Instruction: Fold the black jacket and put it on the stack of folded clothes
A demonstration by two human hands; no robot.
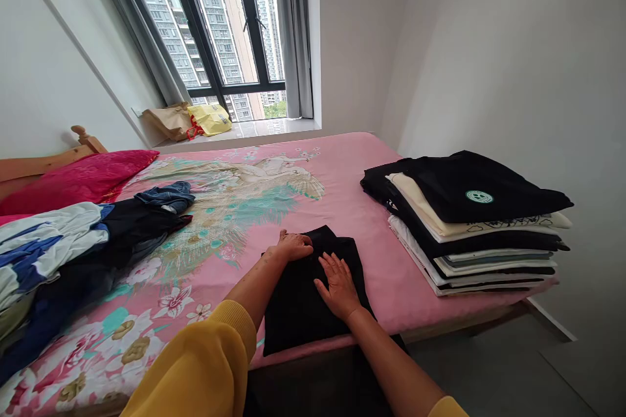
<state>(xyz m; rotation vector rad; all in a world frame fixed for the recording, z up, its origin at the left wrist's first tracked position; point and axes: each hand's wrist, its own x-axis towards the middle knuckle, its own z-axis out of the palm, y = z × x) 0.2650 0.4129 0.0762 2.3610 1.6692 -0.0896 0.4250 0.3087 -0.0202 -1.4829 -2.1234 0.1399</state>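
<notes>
A black garment [298,313] lies partly folded near the front edge of the bed, its far edge uneven. My left hand [295,246] is at the upper left of the cloth, fingers curled together against it; their tips are partly hidden. Flat on the garment's right half rests my right hand [337,287], its fingers stretched out and slightly apart. To the right stands a stack of folded clothes [493,260], mostly black, white and cream. On top of it is a black garment with a round green and white emblem [479,197].
Loose clothes [112,241] in white, blue and dark colours are heaped on the left of the pink floral bedsheet [337,169]. Behind them lies a red pillow [83,176]. A paper bag [169,120] and a yellow bag [211,118] sit on the windowsill.
</notes>
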